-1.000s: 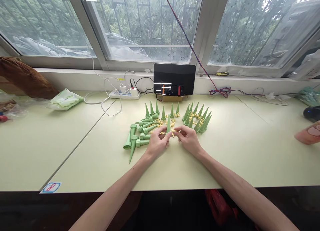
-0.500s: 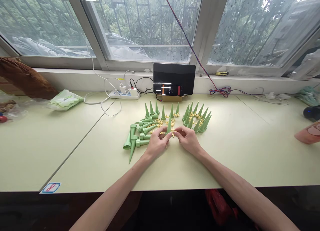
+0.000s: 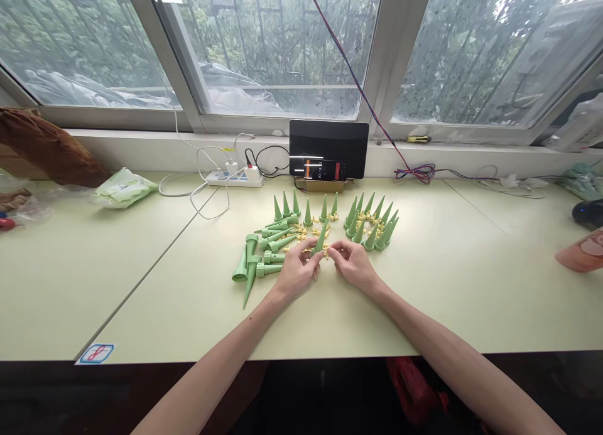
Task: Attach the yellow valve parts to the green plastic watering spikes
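Note:
My left hand (image 3: pixel 299 268) is closed around the lower end of a green plastic watering spike (image 3: pixel 321 235), its tip pointing up and leaning slightly right. Close beside it, my right hand (image 3: pixel 353 265) is pinched at the spike's side, with a small yellow plastic piece (image 3: pixel 326 249) showing at its fingertips. The fingers partly hide this piece and the spike's base. Beyond the hands lie loose yellow pieces (image 3: pixel 301 230). Several green spikes (image 3: pixel 277 239) lie in a pile to the left, while others (image 3: pixel 370 237) stand upright in a cluster at the right.
More upright spikes (image 3: pixel 286 206) stand in a row behind the yellow pieces. At the back, a black tablet (image 3: pixel 330 140) leans with a phone (image 3: pixel 325 170) before it. A power strip (image 3: pixel 235 179) with cables and a green-white packet (image 3: pixel 125 188) lie to the left.
The spike in my left hand has tilted a little to the right. My right fingertips have shifted very slightly; the other things stay in place.

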A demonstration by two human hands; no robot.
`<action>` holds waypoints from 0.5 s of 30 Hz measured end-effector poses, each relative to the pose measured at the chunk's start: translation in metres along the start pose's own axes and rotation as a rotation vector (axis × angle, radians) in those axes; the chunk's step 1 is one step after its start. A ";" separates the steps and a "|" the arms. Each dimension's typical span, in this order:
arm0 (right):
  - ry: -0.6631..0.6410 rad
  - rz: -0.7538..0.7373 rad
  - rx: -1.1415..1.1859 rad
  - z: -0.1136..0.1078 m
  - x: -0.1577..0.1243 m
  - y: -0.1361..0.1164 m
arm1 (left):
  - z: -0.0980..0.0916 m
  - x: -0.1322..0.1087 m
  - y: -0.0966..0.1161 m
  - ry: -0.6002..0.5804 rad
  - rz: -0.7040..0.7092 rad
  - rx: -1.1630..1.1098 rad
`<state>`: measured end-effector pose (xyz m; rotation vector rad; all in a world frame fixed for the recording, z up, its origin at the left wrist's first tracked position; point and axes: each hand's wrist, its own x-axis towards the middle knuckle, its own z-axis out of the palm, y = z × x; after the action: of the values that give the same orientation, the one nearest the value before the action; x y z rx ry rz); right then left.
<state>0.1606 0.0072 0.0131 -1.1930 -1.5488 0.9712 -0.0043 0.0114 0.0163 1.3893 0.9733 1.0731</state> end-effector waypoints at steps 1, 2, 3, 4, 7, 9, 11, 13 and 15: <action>-0.005 0.013 0.014 0.000 0.000 -0.001 | 0.000 0.000 0.000 -0.001 -0.003 -0.005; -0.011 0.029 0.028 0.000 0.000 -0.001 | 0.000 0.000 0.000 -0.001 -0.004 -0.008; -0.018 0.045 0.043 0.000 0.000 -0.001 | 0.001 0.000 0.000 -0.004 -0.005 -0.009; -0.027 0.060 0.057 0.000 -0.001 -0.002 | 0.001 0.000 0.000 -0.005 -0.004 -0.009; -0.055 0.088 0.088 0.001 -0.001 -0.001 | 0.001 0.000 -0.001 -0.003 -0.002 0.000; -0.061 0.087 0.098 0.001 0.000 -0.001 | 0.001 -0.001 0.000 0.000 -0.005 0.006; -0.055 0.073 0.107 0.001 0.000 0.000 | 0.001 -0.001 0.001 0.004 0.002 0.016; -0.037 0.032 0.107 0.002 0.000 -0.001 | 0.002 -0.001 0.002 0.017 0.012 0.023; -0.016 -0.026 0.090 0.002 0.000 -0.001 | 0.003 -0.002 0.003 0.042 0.011 0.018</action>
<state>0.1585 0.0070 0.0132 -1.1024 -1.5137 1.0245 -0.0023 0.0089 0.0192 1.3927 1.0088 1.1074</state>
